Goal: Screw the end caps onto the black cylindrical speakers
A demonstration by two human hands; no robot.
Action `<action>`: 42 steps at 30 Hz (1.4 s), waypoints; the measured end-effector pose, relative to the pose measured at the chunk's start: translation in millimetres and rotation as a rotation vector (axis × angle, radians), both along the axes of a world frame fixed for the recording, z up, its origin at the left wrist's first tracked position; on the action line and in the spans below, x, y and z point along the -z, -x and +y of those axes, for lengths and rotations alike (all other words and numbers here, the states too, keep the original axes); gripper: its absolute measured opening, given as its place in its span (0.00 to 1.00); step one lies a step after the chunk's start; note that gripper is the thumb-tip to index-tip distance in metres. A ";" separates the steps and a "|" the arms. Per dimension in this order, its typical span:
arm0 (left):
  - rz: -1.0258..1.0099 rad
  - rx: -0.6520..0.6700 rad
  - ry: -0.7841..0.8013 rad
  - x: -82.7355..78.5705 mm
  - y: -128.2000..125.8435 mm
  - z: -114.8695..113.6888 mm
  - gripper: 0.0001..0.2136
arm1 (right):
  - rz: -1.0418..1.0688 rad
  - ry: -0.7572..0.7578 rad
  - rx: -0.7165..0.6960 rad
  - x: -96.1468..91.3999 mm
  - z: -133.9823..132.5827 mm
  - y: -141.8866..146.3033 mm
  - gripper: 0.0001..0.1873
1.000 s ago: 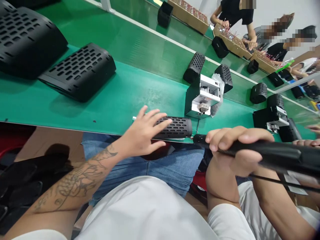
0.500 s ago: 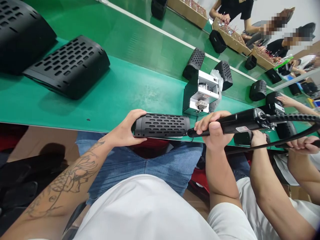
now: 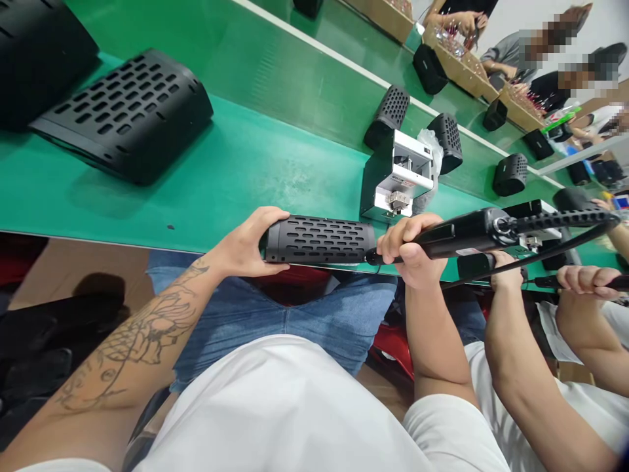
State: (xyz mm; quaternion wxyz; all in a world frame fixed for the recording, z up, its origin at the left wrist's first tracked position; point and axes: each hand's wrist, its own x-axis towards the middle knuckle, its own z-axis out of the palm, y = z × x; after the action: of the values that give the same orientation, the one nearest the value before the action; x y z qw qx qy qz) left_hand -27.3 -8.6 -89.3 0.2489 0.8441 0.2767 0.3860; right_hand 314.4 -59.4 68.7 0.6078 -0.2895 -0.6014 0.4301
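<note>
My left hand is closed round the left end of a black perforated cylindrical housing, which lies lengthways at the near edge of the green conveyor belt. My right hand grips a black electric screwdriver held level, its tip touching the housing's right end. A cable runs off from the screwdriver to the right.
A white-and-black screw feeder box stands just behind the housing. Larger black perforated shells lie at the left. Several small black housings sit further along the belt. A co-worker's arms work close on my right; other people sit at the far side.
My left hand went from lying open over the housing to gripping its left end. The screwdriver swung level and its tip came against the housing's right end.
</note>
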 end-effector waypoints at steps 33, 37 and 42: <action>-0.048 -0.043 -0.057 8.2 -5.9 -9.8 0.57 | -0.001 -0.179 0.642 -18.3 59.5 -34.4 0.28; -0.066 -0.040 -0.051 10.8 -6.9 -9.3 0.55 | 0.031 -0.148 0.326 -35.2 9.5 18.7 0.29; -0.068 -0.043 -0.042 12.1 -7.5 -9.6 0.55 | 0.023 -0.139 0.102 -20.9 -5.2 62.4 0.26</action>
State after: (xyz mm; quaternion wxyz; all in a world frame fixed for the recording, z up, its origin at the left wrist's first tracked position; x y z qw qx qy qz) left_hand -19.8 -18.2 -101.3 0.2317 0.8295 0.2779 0.4254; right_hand 252.0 -64.6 89.5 0.6546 -0.2719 -0.6071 0.3591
